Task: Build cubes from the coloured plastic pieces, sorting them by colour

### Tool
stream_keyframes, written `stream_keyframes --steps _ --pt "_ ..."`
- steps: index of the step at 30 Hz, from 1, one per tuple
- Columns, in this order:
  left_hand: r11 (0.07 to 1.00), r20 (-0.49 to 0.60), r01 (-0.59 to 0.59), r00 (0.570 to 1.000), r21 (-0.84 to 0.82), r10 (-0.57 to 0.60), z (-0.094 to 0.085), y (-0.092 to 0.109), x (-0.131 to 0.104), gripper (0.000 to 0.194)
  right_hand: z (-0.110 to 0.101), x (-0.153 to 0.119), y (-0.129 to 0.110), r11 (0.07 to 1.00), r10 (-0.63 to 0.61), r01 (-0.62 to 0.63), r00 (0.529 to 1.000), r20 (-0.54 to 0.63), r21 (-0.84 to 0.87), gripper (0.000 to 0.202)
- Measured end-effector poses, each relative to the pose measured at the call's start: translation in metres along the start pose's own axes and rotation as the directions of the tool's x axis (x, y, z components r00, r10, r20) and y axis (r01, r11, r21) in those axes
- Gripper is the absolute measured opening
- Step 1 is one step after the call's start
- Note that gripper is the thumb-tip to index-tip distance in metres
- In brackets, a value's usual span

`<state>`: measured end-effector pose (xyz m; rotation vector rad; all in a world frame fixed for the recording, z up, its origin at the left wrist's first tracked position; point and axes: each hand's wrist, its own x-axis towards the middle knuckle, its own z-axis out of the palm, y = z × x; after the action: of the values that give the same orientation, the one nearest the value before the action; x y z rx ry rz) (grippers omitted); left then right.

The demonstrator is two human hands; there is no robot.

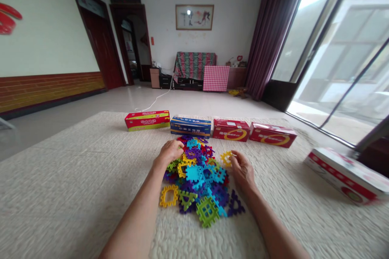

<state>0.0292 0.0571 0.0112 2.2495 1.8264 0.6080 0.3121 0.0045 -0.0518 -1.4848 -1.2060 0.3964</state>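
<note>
Operating from a distance, I am watching 2 bare hands working at a heap of interlocking plastic building pieces [194, 174] on a cream textured rug [75, 158]. The heap is lying between the forearms, its long axis running away from the wearer and its far end reaching just beside a blue box [190, 127]. I am seeing the right hand [242, 168] pinching a yellow notched frame [223, 158] by its right edge, at the heap's right side; the frame is pointing leftward from the fingertips and is looking nearly square, showing no clear long axis. The left hand [172, 150] is curling its fingers down over the heap's far left edge; I am not able to tell whether it is pinching a piece. At the near end, a green window-patterned square [208, 211] is lying slightly askew, while a dark purple triangle [240, 209] is resting to its right, pointing away from the wearer. Beyond, a red-and-yellow box [147, 121] is standing left of the blue box, and 2 dark red boxes [231, 130] are lining up to its right. A white-and-red box [346, 176] is lying slantwise at far right.
</note>
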Motion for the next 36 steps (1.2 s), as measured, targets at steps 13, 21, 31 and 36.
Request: stream_keyframes --steps 13,21,31,36 --pt "1.0 -0.076 0.029 0.997 0.007 -0.028 0.026 -0.026 -0.022 0.037 -0.004 -0.006 0.006 0.994 -0.064 0.062 0.998 -0.019 -0.09 0.055" --pt "0.996 -0.089 0.094 0.992 0.008 -0.093 0.023 -0.028 -0.024 0.027 -0.003 -0.003 0.005 0.992 -0.043 0.045 0.999 0.025 -0.118 0.057" --pt "0.994 -0.102 0.096 0.991 0.049 -0.091 0.026 -0.037 -0.017 0.03 -0.002 -0.001 0.006 0.988 -0.06 0.065 0.997 0.041 -0.142 0.052" --pt "0.998 -0.094 0.002 0.996 0.059 0.004 0.03 -0.039 -0.015 0.036 -0.001 0.0 0.005 0.985 -0.07 0.076 0.997 0.043 -0.158 0.052"
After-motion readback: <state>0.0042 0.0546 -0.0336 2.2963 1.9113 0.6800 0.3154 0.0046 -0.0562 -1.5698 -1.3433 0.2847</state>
